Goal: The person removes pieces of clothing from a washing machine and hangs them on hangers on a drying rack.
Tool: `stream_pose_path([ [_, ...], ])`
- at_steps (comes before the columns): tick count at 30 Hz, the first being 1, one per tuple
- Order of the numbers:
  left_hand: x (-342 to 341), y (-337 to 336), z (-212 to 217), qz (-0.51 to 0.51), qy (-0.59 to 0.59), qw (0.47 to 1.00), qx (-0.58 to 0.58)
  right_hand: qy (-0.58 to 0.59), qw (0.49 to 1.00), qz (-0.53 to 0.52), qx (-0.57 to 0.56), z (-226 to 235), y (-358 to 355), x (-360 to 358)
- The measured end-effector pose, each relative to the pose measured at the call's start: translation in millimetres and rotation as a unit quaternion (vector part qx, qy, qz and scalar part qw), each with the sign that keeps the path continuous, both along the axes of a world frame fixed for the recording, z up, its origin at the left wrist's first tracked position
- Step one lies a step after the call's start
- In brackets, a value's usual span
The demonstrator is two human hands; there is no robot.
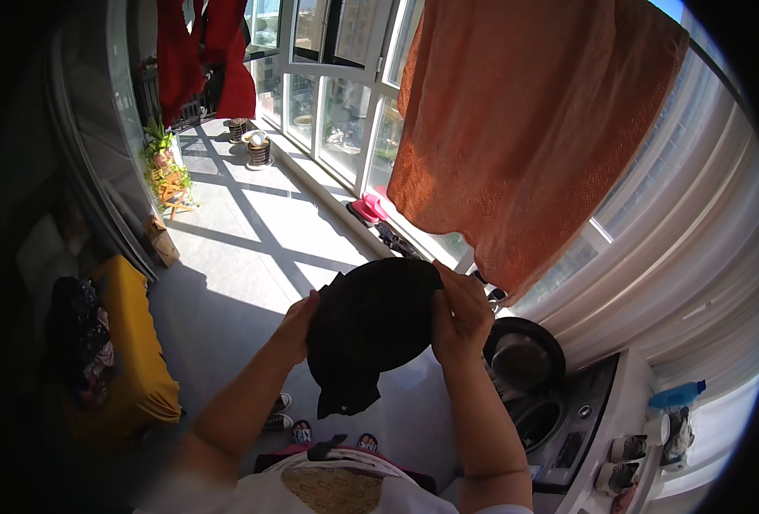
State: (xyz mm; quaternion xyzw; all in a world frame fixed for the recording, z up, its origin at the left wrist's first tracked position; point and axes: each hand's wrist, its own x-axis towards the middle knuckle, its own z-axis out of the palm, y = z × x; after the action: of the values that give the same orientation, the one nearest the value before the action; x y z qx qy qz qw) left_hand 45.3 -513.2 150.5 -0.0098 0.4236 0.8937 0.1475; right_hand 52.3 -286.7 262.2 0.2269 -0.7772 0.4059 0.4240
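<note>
Between my two hands, at chest height, is a black cloth piece [371,317], rounded above with a loose flap hanging at its lower end. It is too dark to tell what kind of item it is. My left hand [297,327] is closed on its left edge, with the fingers mostly hidden behind the cloth. Opposite, my right hand [463,319] pinches the upper right edge between thumb and fingers. A front-loading washing machine [572,428] stands to the right of my right forearm, its round door [523,355] swung open.
An orange cloth [534,128] and a red garment [208,60] hang ahead. At left, clothes [80,343] lie on a yellow-covered stand [140,343]. Shoes [619,463] and a blue bottle [678,394] rest at right. Potted plants [258,152] and pink slippers [367,208] line the window side.
</note>
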Motion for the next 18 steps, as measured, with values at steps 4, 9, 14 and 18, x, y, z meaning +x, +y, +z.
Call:
stream_pose_path([
  [4,0,1,9,0.039,0.016,0.996,-0.079,-0.147,0.940,-0.078,0.297,-28,29,-12],
  [9,-1,4,13,0.070,0.042,0.992,-0.092,-0.159,0.950,-0.113,0.242,-10,32,-18],
  [14,4,27,-1,0.064,0.157,0.974,-0.148,-0.253,0.962,-0.004,0.101,-28,9,-7],
  [18,11,43,9,0.103,0.272,0.877,-0.384,-0.396,0.914,0.088,0.020,-45,-13,3],
])
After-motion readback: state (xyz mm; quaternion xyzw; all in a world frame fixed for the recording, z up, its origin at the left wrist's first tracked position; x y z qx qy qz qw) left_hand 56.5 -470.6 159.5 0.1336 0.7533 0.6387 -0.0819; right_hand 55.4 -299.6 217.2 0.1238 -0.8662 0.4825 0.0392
